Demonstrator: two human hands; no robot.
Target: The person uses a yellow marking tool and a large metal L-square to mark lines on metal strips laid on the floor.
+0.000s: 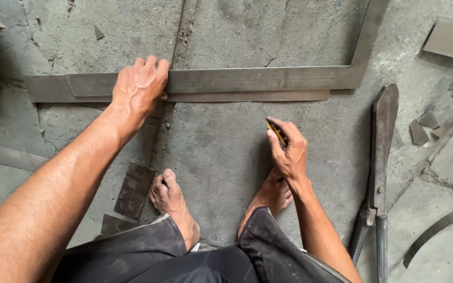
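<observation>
The left hand [138,89] lay flat, fingers spread and pressing down, on a large steel square [247,79] whose long blade ran left to right across the concrete floor [221,152], with its short arm turning up and away at the right end. Under the blade, and showing along its near edge, lay a long metal strip [268,96] with the same left-to-right axis. The right hand [288,148] was closed around a small yellow and black marking tool [277,132], seemingly a pencil or scriber, its tip pointing up and to the left toward the strip. That tip stood near the strip's near edge but apart from it, a bare stretch of floor between them. The strip thus lay ahead of the right hand, farther from the body, and its marked length extended crosswise to the hand's reach. The left hand was the one touching the square, well to the left of the tool. Two bare feet rested on the floor below the hands, the right hand just above the right foot [269,196]. A pair of long-bladed metal shears [377,157] lay to the right, its axis running toward and away from the body, with offcuts [420,131] of sheet beyond it.
</observation>
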